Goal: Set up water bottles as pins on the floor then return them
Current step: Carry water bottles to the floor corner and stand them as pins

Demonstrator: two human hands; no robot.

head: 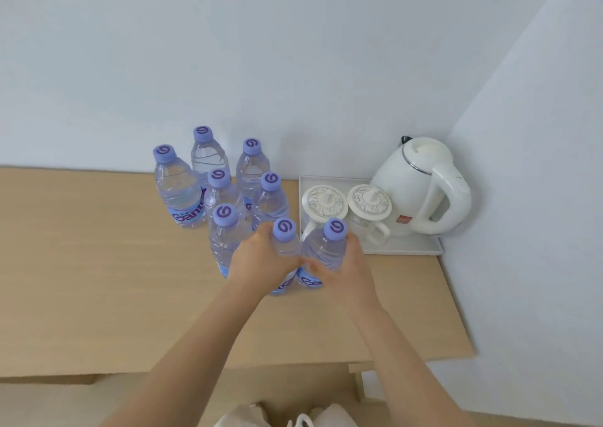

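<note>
Bottles (182,195) labelled "Gan…"; caps (165,153) bear swirl.

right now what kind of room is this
Probably a hotel or guest room: a white electric kettle and two lidded cups share a tray in the corner of a light wood desk, beside several matching bottled waters.

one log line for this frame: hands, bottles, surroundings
left hand: grips bottle | right hand: grips second bottle | six more bottles upright on table | kettle on tray
</note>
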